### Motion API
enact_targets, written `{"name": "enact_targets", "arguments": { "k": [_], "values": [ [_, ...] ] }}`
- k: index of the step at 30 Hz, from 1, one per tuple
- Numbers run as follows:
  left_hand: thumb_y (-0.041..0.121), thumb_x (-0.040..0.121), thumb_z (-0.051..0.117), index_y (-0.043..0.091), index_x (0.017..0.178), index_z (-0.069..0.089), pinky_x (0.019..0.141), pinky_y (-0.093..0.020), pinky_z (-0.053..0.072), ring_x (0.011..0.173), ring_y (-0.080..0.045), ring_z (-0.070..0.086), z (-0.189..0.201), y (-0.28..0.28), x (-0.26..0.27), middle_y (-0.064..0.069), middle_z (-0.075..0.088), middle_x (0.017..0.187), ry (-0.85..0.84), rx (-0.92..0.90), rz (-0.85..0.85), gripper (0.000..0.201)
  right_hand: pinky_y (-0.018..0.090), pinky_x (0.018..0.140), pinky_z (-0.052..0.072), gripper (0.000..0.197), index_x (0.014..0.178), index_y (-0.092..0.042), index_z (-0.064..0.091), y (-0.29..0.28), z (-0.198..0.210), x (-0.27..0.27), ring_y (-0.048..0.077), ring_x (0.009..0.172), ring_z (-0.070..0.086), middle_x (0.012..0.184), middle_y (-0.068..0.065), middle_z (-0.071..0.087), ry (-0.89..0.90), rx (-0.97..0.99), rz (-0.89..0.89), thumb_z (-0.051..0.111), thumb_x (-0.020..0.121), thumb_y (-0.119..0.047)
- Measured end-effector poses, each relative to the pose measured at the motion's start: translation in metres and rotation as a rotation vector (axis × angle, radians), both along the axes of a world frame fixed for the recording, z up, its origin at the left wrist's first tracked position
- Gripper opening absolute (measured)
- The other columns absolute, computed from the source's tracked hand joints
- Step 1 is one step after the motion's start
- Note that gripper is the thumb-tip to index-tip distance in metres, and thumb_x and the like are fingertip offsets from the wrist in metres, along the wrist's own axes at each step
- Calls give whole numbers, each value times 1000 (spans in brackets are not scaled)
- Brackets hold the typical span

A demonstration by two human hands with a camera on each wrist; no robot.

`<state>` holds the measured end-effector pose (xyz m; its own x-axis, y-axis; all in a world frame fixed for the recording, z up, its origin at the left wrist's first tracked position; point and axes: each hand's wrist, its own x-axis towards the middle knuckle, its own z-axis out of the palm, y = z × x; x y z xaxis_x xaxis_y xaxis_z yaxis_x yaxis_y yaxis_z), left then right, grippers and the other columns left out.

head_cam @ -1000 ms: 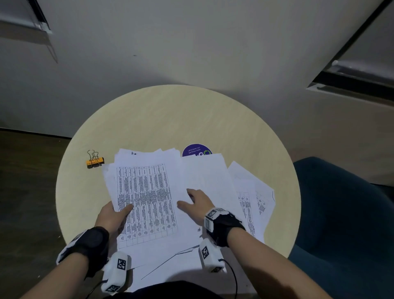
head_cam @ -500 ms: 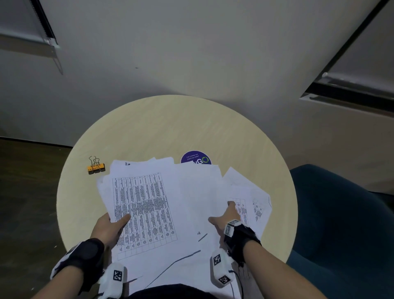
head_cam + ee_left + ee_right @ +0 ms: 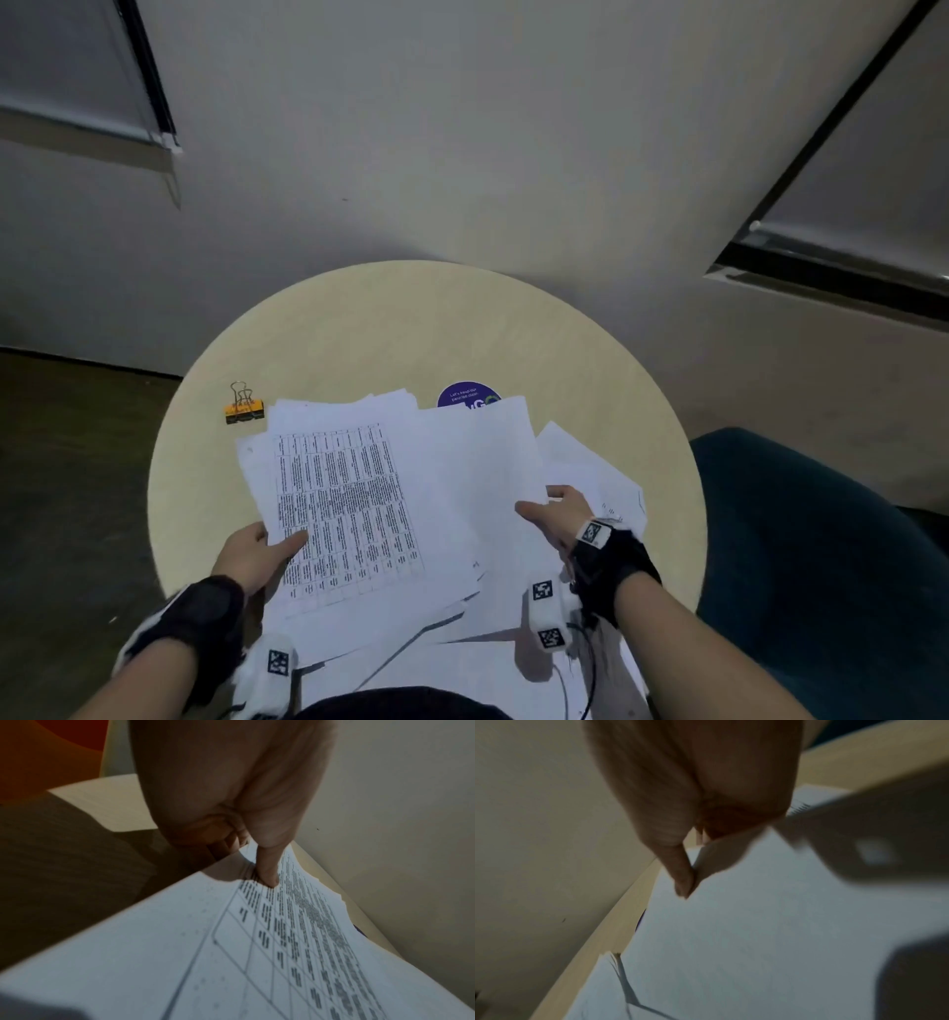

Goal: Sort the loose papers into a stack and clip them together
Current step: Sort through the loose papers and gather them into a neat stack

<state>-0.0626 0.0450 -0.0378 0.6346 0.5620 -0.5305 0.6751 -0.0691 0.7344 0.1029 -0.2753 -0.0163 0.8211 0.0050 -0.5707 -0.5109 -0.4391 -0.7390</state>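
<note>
- hands first: left hand (image 3: 254,557) pinches the near left edge of the papers (image 3: 390,493), thumb on the printed table, seemingly to anchor them.
- right hand (image 3: 557,516) grips the right edge of a blank sheet, likely to draw it over the pile.
- more loose sheets (image 3: 606,478) fan out toward the table (image 3: 359,329)'s right edge.
- binder clip (image 3: 245,406) waits near the left edge, unused.
- purple sticker (image 3: 464,394) peeks out beyond the papers.

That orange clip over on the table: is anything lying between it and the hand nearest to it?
Nothing visible does. The binder clip sits on bare table just beyond the papers' far left corner. The left hand would need to release the stack it grips; the right hand holds the opposite edge.
</note>
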Motion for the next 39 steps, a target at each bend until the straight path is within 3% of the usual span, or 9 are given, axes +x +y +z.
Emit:
{"name": "enact_targets", "arguments": {
  "k": [4,12,14,18,22,26,29,34,39],
  "values": [
    [25,85,71,9,54,40,55,-30,27,50,-20,39,-10,10,6,-5,42,42,33,-44,40,47,29,52,16,47,60,-17,27,-9,25,14,17,53,26,57,-1,27,-234,-378,133,71,78,-21],
    [21,77,79,-1,65,59,54,-27,37,52,-22,51,-17,24,9,-15,60,57,119,-86,-73,31,30,54,20,44,53,-14,40,-10,70,37,22,54,31,54,6,36,-465,-433,-92,47,97,-10],
    [20,78,78,0,64,58,52,-27,37,52,-22,51,-17,24,8,-14,59,55,138,-80,-92,32,27,61,33,31,83,-9,71,-5,85,37,30,68,52,70,16,59,-595,-425,-77,43,94,1],
    [23,78,78,5,63,51,53,-27,36,53,-21,50,-11,26,9,-4,55,46,168,-67,-135,36,32,64,41,50,131,-18,59,30,113,17,36,74,62,88,21,71,-861,-457,183,38,87,-7],
    [1,81,71,8,71,47,56,-22,37,61,-15,50,16,9,3,4,56,59,46,-256,-114,28,39,67,39,35,124,-7,53,95,104,-24,37,93,64,101,23,66,-693,-777,926,38,92,-8],
    [3,75,72,-4,95,56,60,-23,58,76,-24,72,16,8,2,-17,69,97,-71,-513,-30,27,41,76,48,22,110,4,58,148,53,-50,39,102,61,109,25,62,-474,-767,1245,56,89,-1],
    [22,88,64,6,98,61,52,-13,50,59,0,69,14,5,3,-3,71,86,-104,-470,-41,19,40,73,47,15,104,1,57,173,27,-68,36,99,60,105,23,61,-398,-605,1271,51,94,-10],
    [47,81,70,13,105,64,77,-27,46,79,-15,61,-7,6,-1,2,70,85,-125,-469,8,42,35,78,41,35,100,-11,60,177,15,-73,24,90,56,99,12,61,-137,-248,1168,51,89,-43],
    [25,85,70,4,98,59,45,-20,33,38,-16,40,-6,4,7,-3,51,46,-23,-227,-62,27,31,102,44,38,125,-16,61,131,16,-33,19,116,59,129,3,63,-160,-334,906,54,94,-35]
  ]
}}
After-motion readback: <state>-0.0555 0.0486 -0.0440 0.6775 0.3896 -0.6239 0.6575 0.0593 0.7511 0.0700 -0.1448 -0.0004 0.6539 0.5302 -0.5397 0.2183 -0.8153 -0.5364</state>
